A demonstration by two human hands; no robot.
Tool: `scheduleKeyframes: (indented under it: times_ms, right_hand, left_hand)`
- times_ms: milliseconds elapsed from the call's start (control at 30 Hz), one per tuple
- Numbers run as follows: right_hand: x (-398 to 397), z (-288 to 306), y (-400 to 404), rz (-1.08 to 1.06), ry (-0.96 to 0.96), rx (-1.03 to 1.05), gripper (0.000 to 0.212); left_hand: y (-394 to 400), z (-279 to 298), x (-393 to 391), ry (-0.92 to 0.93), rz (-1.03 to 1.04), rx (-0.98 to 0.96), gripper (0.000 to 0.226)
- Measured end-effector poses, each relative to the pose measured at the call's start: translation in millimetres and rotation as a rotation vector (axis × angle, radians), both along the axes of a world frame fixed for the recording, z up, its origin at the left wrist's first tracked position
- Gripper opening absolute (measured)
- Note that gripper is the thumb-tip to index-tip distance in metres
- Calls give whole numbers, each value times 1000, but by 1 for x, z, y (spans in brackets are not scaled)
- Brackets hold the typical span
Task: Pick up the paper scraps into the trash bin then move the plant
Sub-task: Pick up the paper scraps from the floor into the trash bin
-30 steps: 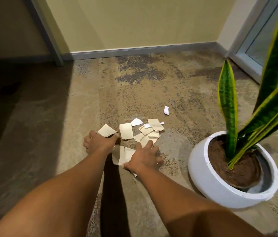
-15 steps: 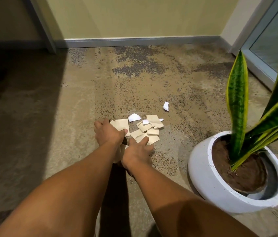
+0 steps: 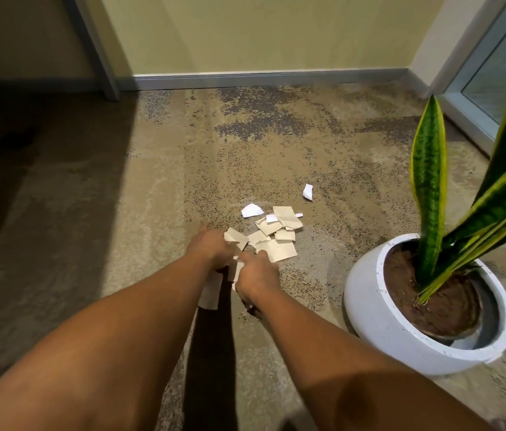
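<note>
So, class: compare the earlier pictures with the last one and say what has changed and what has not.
Both hands drew together at the near edge of the paper scraps. The left hand slid rightward, pushing its scrap into the pile; the right hand closed up beside it, bunching the nearest pieces. The far white scrap and the white plant pot stayed put.
</note>
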State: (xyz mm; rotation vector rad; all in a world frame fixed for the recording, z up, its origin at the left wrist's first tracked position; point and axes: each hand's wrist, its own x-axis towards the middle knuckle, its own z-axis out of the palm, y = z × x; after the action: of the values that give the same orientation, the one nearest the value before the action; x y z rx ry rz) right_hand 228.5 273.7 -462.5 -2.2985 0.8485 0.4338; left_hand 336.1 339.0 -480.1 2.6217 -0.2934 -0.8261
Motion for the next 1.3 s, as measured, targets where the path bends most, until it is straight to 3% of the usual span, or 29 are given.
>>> scheduleKeyframes:
  times_ms: [200, 333, 433, 567, 633, 833, 967, 1033, 1100, 1133, 1300]
  right_hand:
    - [-14, -2, -7, -79, 0, -127, 33]
    - [-22, 2, -7, -65, -14, -143, 35]
    - [-25, -4, -8, -22, -79, -136, 34]
    - [-31, -10, -9, -57, -135, -85, 20]
    - [-33, -11, -10, -57, -140, -84, 21]
    - [-37, -11, -13, -121, -150, -61, 29]
    - [-49, -11, -14, -158, -144, -24, 14]
    - [-52, -12, -16, -180, -121, -10, 21]
    - [-54, -9, -18, -227, -101, 24, 13]
    - [-56, -8, -20, -245, -92, 37, 5]
    - [-63, -11, -25, -251, -57, 75, 13]
  left_hand:
    - [16, 24, -9, 97, -166, 38, 43]
    - [26, 31, -10, 189, -231, 47, 8]
    - [32, 37, -12, 333, -278, 188, 19]
    - [38, 40, -17, 514, -292, 246, 10]
    - [40, 37, -18, 550, -287, 241, 27]
    - [42, 31, -24, 486, -368, 254, 31]
    - [42, 32, -34, 399, -485, 386, 33]
    - [38, 36, -41, 358, -565, 458, 34]
    - [35, 38, -46, 280, -643, 508, 33]
    - [34, 38, -49, 243, -667, 516, 33]
    - [30, 39, -58, 167, -725, 478, 39]
